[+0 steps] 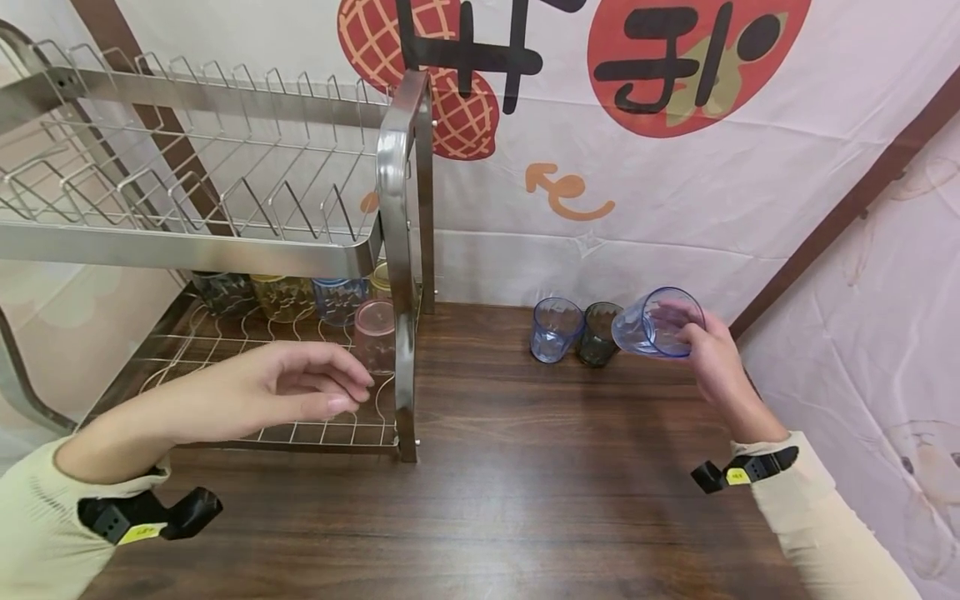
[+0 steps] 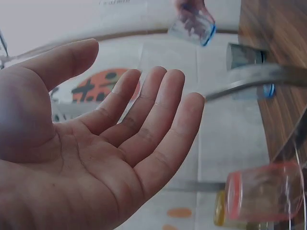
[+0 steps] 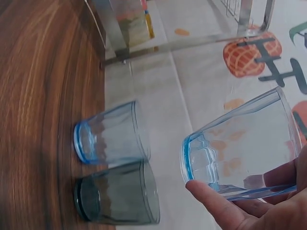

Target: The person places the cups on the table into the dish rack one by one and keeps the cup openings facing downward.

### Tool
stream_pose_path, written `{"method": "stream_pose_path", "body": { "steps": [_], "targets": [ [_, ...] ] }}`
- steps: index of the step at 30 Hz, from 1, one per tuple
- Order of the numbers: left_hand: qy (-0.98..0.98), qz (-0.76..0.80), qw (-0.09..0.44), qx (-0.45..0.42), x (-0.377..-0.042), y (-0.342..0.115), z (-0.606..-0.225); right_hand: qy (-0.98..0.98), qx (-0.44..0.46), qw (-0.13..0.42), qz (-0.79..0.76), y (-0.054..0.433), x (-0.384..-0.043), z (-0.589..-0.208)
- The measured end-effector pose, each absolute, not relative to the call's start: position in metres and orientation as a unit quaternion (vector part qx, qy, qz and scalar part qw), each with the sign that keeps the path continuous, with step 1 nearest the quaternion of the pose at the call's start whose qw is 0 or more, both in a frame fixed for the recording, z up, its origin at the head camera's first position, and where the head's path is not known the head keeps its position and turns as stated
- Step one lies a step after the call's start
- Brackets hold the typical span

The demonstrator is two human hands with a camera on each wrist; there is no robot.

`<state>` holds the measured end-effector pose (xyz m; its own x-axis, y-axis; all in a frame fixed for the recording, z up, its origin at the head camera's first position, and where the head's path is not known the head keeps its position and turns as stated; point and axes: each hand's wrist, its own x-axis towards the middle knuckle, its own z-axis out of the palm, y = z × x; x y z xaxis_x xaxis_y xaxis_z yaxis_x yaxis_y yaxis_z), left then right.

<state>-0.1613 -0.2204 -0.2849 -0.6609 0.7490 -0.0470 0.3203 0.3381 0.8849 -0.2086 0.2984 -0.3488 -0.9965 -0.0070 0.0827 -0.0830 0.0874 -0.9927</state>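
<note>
While the right hand point(image 1: 708, 354) holds a clear blue glass point(image 1: 651, 323) out at about one o'clock from the person, the left hand point(image 1: 288, 387) lies nearer half past ten with nothing in it, its fingers loosely bent and the thumb apart. The right fingers curl round the glass's side, one tip reaching down to the thick base; that grip probably steadies a smooth, tapering wall. The glass is tilted well over, raised off the bench, base towards nine o'clock and mouth turned partly towards the person, perhaps simply following the angle of the wrist.

At its nine o'clock stand a dark glass point(image 1: 597, 337) and, just beyond, a second blue glass point(image 1: 555, 333), both upright and touching or almost so, presumably grouped to stay within one arm's reach. Near the left fingers, but apart from them, a pink glass point(image 1: 375, 337) appears mouth down on the rack's lower wire shelf, likely so that it can drain. Further glasses sit behind it, from ten to twelve o'clock, partly hidden by the upper tier.

The bench point(image 1: 487, 500) is dark wood grain with a soft sheen. The two-tier steel rack point(image 1: 187, 252) fills its ten o'clock side. A pale printed cloth point(image 1: 495, 267) hangs at twelve, with a brown pole point(image 1: 832, 217) slanting at two.
</note>
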Motion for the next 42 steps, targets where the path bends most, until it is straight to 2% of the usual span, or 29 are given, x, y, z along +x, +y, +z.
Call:
{"method": "stream_pose_path", "body": {
  "steps": [7, 23, 36, 42],
  "targets": [
    [0.766, 0.478, 0.239, 0.357, -0.155, -0.199, -0.285, -0.771, 0.072, 0.069, 0.629, 0.282, -0.203, -0.345],
    [0.742, 0.512, 0.291, 0.322, -0.155, -0.159, -0.293, -0.813, 0.131, 0.099, 0.559, 0.253, -0.186, -0.333],
    [0.733, 0.517, 0.336, 0.286, -0.154, -0.123, -0.304, -0.769, 0.185, 0.075, 0.607, 0.224, -0.168, -0.326],
    [0.729, 0.544, 0.334, 0.247, -0.155, -0.107, -0.310, -0.797, 0.205, 0.104, 0.558, 0.214, -0.161, -0.325]
  ]
}}
